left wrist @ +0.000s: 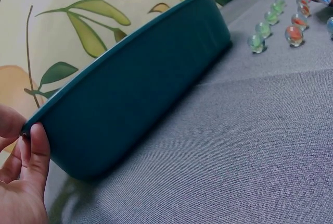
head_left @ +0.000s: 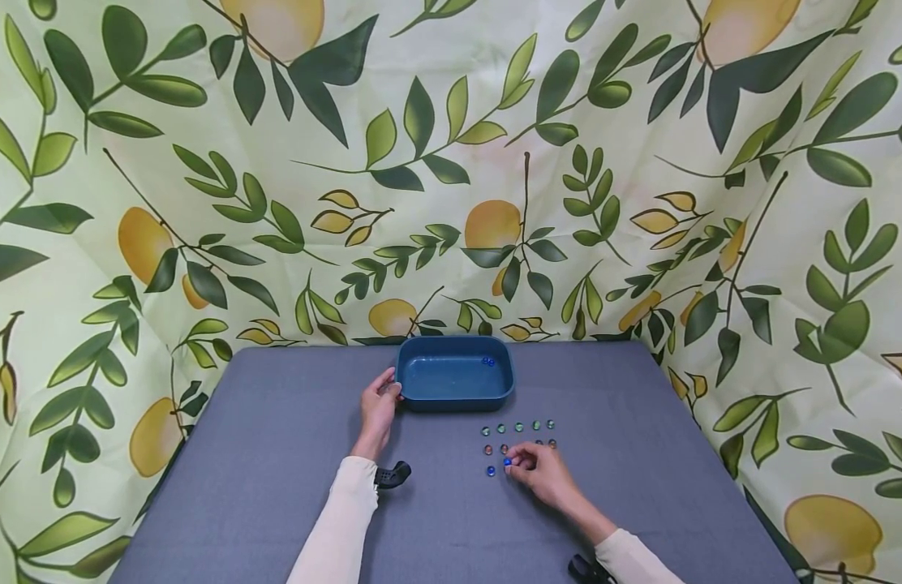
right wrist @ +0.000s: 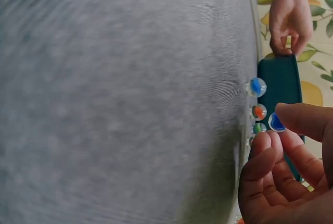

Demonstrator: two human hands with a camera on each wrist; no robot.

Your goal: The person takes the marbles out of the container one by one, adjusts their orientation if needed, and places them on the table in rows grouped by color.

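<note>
A dark teal tray [head_left: 454,401] stands at the far middle of the grey table, with a blue marble [head_left: 487,361] inside near its back right corner. My left hand [head_left: 379,405] grips the tray's left rim [left wrist: 31,122] between thumb and fingers. Several glass marbles [head_left: 518,427] lie in rows just in front of the tray. My right hand [head_left: 527,464] pinches a blue marble [right wrist: 276,123] between thumb and fingertips at the near row. Another blue marble [head_left: 491,470] and an orange one [head_left: 487,449] lie just left of it.
The grey cloth-covered table [head_left: 276,487] is ringed by a leaf-and-lemon patterned backdrop [head_left: 451,162] on three sides. A black wrist mount [head_left: 393,474] shows on the left sleeve. Bare cloth spreads to the left and right of the marbles.
</note>
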